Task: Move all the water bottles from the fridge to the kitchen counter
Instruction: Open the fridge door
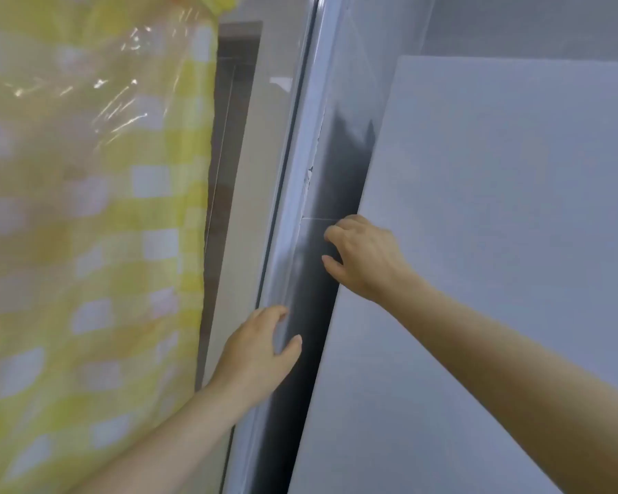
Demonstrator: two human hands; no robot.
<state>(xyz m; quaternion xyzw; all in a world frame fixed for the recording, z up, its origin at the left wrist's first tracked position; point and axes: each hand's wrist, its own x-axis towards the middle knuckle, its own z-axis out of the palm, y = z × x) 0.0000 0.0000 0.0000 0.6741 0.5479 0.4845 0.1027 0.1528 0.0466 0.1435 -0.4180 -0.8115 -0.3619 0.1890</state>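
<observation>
One pale grey fridge door (478, 244) fills the right of the view, closed or nearly so. Well left of the door hangs a yellow checked sheet (86, 208) under clear plastic film. Along the door's left edge runs a dark strip (322, 315), bordered on its far side by a light grey frame strip (289, 208). The right hand (368, 258) grips the door's left edge, fingers curled round it into the dark strip. The left hand (257, 351), lower and left of the door, rests on the frame strip, fingers relaxed and spread, holding nothing.
</observation>
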